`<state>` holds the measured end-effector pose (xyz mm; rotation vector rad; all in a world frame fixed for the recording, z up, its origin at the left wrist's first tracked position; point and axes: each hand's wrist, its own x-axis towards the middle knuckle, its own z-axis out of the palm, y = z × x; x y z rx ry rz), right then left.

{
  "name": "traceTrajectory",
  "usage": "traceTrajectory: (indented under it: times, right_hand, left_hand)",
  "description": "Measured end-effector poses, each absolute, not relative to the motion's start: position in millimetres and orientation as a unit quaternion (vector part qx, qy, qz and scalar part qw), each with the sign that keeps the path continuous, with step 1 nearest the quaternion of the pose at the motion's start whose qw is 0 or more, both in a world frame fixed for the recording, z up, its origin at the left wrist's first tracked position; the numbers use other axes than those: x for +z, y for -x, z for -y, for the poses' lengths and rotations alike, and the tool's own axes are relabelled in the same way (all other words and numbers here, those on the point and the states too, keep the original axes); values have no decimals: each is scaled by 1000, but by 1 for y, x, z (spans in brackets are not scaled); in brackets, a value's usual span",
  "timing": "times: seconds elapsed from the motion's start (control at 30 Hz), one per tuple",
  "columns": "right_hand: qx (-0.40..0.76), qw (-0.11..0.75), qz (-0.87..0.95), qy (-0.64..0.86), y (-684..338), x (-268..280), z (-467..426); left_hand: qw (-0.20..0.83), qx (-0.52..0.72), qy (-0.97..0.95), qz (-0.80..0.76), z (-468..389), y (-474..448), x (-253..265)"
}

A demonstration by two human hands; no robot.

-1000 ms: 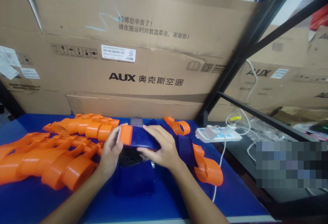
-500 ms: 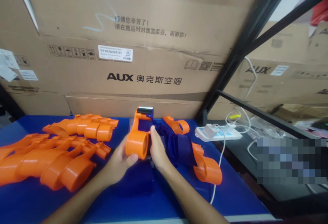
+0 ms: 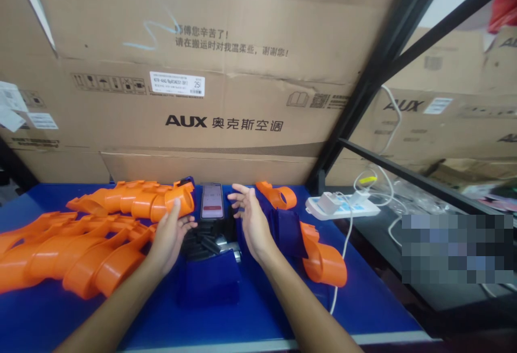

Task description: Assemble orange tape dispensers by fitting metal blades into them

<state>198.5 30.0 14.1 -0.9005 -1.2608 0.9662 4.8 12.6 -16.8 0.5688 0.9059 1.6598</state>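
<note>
My left hand is at the right end of the back row, its fingers loosely spread and its thumb up against an orange ring-shaped piece with a dark blue head, which looks like a tape dispenser. Whether the thumb still touches it I cannot tell. My right hand is raised with fingers apart, holding nothing, beside dark blue plastic pieces. Between the hands lie a pile of black strips, a phone with a lit screen, and a dark blue bin-like piece.
Several orange ring pieces lie nested in a front row at left. Two more orange pieces, one at the back and one nearer, lie at right. A white power strip with cables and a black frame post stand beyond. Cardboard closes the back.
The orange piece with the blue head, held up in both hands before, now sits at the back row's right end. My hands have parted, uncovering the phone and black strips.
</note>
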Motion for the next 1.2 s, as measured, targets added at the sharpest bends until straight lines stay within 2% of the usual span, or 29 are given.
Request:
traceTrajectory:
  times: [0.13, 0.57, 1.2]
  right_hand:
    - [441, 615, 538, 370, -199, 22, -26]
    - [401, 594, 602, 353, -204, 29, -24]
    - [468, 613, 541, 335, -202, 34, -22]
  left_hand:
    - [559, 692, -235, -391, -16, 0, -20]
    - [563, 679, -223, -415, -21, 5, -23]
    - [601, 667, -212, -386, -18, 4, -24]
